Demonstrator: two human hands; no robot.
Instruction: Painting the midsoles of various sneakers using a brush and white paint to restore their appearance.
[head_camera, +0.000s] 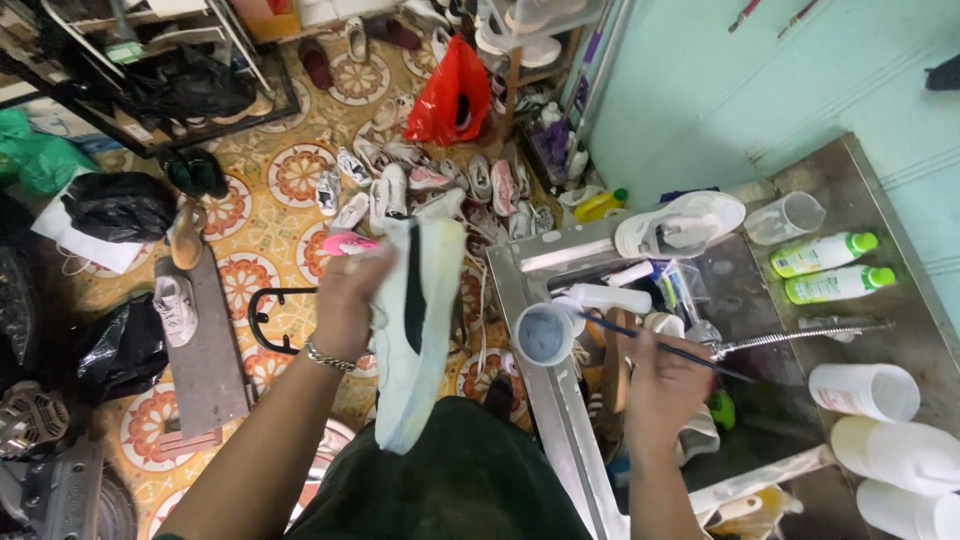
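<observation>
Two white squeeze bottles with green caps (826, 268) lie side by side on the steel worktop (900, 330), their pale labels facing up. Beyond the worktop's far corner stands a yellow bottle (601, 205); a red plastic bag (452, 95) hangs farther off.

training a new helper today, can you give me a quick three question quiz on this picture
1. True or false: the left hand holds a white shoe.
2. What does the right hand hold? A) thin brush B) green-capped bottle C) red bag
3. What lies on the metal bench just past the clear cup?

Key
1. True.
2. A, the thin brush, its tip at the small jar.
3. Two white bottles with green caps, lying on their sides.
</observation>
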